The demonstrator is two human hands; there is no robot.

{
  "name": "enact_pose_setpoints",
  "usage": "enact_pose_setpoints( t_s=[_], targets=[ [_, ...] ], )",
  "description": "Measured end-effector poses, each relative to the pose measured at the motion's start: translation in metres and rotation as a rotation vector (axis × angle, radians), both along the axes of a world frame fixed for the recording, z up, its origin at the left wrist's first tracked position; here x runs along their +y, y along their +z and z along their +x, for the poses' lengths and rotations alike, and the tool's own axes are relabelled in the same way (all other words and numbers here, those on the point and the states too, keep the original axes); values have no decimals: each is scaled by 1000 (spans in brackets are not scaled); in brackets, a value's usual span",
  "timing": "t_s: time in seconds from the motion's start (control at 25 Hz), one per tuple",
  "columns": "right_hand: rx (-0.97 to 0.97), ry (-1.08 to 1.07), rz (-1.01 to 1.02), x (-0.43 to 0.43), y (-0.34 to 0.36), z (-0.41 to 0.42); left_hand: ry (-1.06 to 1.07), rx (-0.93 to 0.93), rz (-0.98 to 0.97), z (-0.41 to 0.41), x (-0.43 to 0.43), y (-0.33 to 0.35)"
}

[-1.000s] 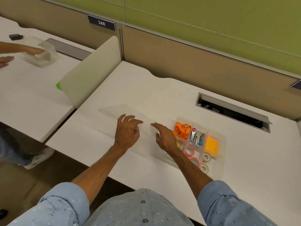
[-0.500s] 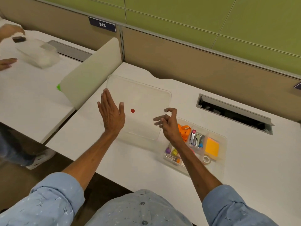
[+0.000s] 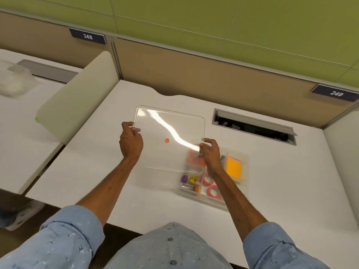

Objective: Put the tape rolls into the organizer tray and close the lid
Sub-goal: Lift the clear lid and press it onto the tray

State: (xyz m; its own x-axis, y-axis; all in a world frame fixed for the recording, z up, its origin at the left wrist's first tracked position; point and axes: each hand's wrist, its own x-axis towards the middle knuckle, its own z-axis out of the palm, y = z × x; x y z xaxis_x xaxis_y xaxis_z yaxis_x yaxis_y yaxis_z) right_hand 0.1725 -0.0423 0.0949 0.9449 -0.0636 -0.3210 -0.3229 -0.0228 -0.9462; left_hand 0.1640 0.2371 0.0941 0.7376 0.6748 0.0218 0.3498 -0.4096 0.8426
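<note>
We hold the clear lid (image 3: pixel 169 140) above the surface, left hand (image 3: pixel 130 141) gripping its left edge, right hand (image 3: pixel 210 154) its right edge. The organizer tray (image 3: pixel 245 171), tape rolls (image 3: pixel 211 186) inside, lies toward the surface's right front, nearer our right hand. Lid overlaps only the tray's left part.

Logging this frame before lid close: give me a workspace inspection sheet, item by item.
Surface: white desk, clean.
Job's things: clear lid held in the air, overlapping the far-left corner of the organizer tray; pink tape rolls already inside.
Clutter: orange sticky notes and small items, all in the tray.
Grippers: left hand and right hand grip opposite lid edges.
Cables: nothing seen clearly; open cable port.
Surroundings: partition plates 248, 249; neighbouring desk.
</note>
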Motion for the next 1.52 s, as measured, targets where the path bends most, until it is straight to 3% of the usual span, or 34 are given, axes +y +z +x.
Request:
enact_pose_setpoints(
  t_s=[0.16,0.36,0.56,0.88,1.52],
  targets=[
    [-20,-139,-212,-47,-7,-5,-138,24,-57,3,-46,-11],
    [103,-296,-406,-97,-13,-16,-254,49,-114,-1,-109,-22],
    [103,-393,-538,-140,-20,-40,-397,121,-66,-14,-151,-36],
    [119,-352,-626,-170,-31,-61,-443,278,10,-30,-183,-55],
    [142,-334,-609,-174,-46,-76,-466,256,17,-42,-187,-54]
  ],
)
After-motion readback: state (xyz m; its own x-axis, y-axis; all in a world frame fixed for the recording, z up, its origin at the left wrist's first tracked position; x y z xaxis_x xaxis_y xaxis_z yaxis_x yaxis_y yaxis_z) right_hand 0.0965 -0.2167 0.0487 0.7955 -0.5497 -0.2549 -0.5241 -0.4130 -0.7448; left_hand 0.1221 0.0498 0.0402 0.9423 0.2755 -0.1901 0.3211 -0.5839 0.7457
